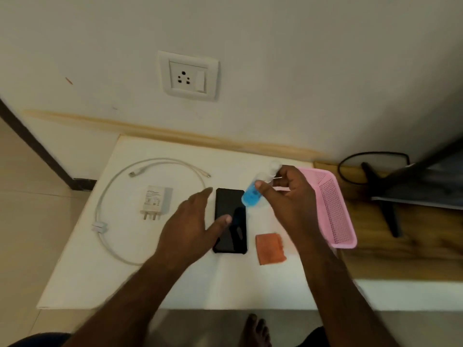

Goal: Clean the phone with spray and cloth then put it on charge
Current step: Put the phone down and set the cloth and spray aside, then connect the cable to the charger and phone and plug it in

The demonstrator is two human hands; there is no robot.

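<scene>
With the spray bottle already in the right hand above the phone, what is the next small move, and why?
Probably press the nozzle to mist the screen. The right hand grips the spray bottle, tilted over the top end of the phone, which lies flat on the white table. The left hand hovers open over the phone's left edge. The orange cloth lies unused beside it.

A single head-worn wide-angle view looks steeply down and forward from close above the white worktop (pixel 175 284), facing the far wall (pixel 275 71) with its socket (pixel 188 75).
</scene>
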